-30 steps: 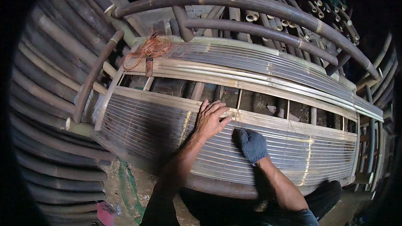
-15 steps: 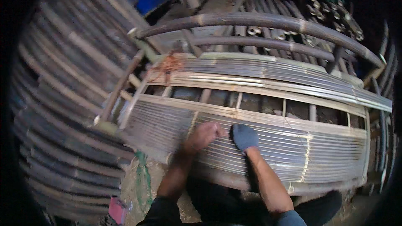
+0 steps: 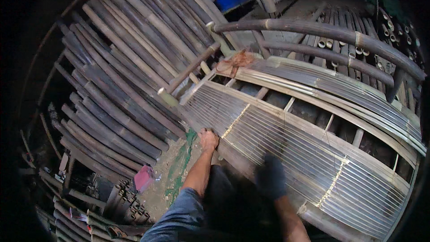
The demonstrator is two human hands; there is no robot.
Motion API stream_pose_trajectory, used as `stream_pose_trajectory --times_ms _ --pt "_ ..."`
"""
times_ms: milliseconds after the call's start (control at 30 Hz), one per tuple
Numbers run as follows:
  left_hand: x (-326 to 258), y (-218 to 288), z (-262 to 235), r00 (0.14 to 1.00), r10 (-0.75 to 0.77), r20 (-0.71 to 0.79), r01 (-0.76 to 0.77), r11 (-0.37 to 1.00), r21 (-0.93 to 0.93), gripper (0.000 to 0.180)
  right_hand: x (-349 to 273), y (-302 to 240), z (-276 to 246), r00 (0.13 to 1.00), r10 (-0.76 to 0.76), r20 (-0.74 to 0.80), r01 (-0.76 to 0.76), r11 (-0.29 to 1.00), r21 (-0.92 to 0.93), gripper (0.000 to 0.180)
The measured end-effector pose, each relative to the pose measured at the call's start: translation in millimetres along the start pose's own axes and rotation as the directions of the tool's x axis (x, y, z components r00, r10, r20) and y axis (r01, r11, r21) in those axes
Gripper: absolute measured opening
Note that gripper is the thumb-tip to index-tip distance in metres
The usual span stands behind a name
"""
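A bamboo bench (image 3: 286,130) stretches across the middle and right, its seat made of thin slats tied with pale cross lashings (image 3: 235,121). At the seat's front edge, left of the nearer lashing, my bare left hand (image 3: 208,139) has its fingers curled over the front pole (image 3: 239,154). My right hand (image 3: 271,175), in a dark grey glove, hovers near the same edge farther right; motion blur hides its fingers. A bundle of orange-brown ties (image 3: 235,60) lies at the far left corner of the bench, by the loose long strips (image 3: 322,89).
Dark bamboo poles (image 3: 130,58) are stacked on the left. More cut poles (image 3: 345,31) lie behind the curved backrest (image 3: 304,27). A pink block (image 3: 144,178) and green cloth (image 3: 181,170) are on the ground. Gaps between crosspieces open behind the slatted seat.
My view has swung left. The hands were close together over the slats; now the left one is at the front edge and the right has drawn back toward me.
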State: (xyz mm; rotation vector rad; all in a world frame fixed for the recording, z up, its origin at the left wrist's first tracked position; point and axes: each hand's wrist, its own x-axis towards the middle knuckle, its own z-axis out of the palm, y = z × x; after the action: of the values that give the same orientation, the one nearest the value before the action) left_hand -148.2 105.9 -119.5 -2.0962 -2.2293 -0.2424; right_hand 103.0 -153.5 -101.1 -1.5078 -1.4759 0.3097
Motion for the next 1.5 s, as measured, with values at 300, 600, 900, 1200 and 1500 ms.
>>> stream_pose_trajectory --times_ms 300,600,900,1200,1500 --pt "1.5 40.6 -117.9 0.904 0.343 0.254 -0.324 0.939 -0.116 0.025 -7.0 -25.8 -17.9 0.792 -0.325 0.517 0.299 0.945 0.135 0.018" --pt "-0.6 35.7 -228.6 0.59 0.802 0.088 -0.624 0.523 -0.58 0.014 123.2 -120.6 -23.3 0.958 -0.098 0.271 0.1 0.995 0.008 0.048" --pt "228.3 8.2 -176.2 0.473 0.881 0.034 -0.33 0.213 -0.92 0.013 266.1 -85.4 121.5 0.889 0.448 -0.097 -0.371 0.826 0.425 0.01" --pt "381.3 52.2 82.7 0.597 0.777 -0.2 -0.737 0.432 -0.52 0.04 331.5 33.8 230.8 0.658 0.342 -0.671 -0.709 0.58 -0.4 0.02" --pt "386.2 51.8 64.7 0.582 0.805 0.118 -0.662 0.553 -0.506 0.051 346.3 35.3 235.9 0.698 0.361 -0.618 -0.711 0.256 -0.654 0.024"
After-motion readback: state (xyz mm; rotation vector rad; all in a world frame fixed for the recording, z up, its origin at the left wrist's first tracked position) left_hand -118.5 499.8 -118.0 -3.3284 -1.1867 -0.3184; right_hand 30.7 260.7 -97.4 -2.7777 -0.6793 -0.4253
